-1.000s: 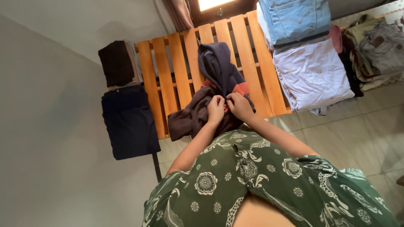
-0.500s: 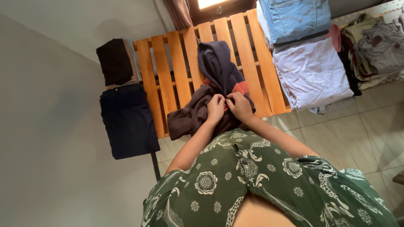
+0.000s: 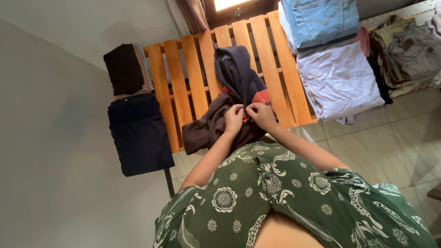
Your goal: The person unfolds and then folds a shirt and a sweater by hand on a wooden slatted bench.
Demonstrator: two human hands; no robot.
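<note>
Head view: both hands meet at the centre of the frame over a dark garment [image 3: 239, 87] that lies crumpled on an orange slatted pallet [image 3: 183, 78]. The left hand [image 3: 233, 120] pinches the fabric with curled fingers; the right hand [image 3: 262, 115], just beside it and nearly touching, grips the same fold, thumb and fingers closed on the cloth. The garment is navy at its upper part, with an orange-red band [image 3: 259, 97] showing at about 1 o'clock from the hands, and a brownish part [image 3: 206, 131] spreading toward 8 o'clock, hanging over the pallet's near edge.

At 9 o'clock from the hands a folded navy cloth [image 3: 140, 135] lies off the pallet's side, and a black folded pile [image 3: 123, 69] sits beyond it at 10 o'clock. At 1 o'clock a pair of folded jeans [image 3: 321, 20] rests on a white shirt [image 3: 337, 82]. More crumpled clothes [image 3: 406, 50] lie at 2 o'clock. The person's green patterned top [image 3: 285, 197] fills the bottom of the frame, over a tiled floor [image 3: 381, 142].
</note>
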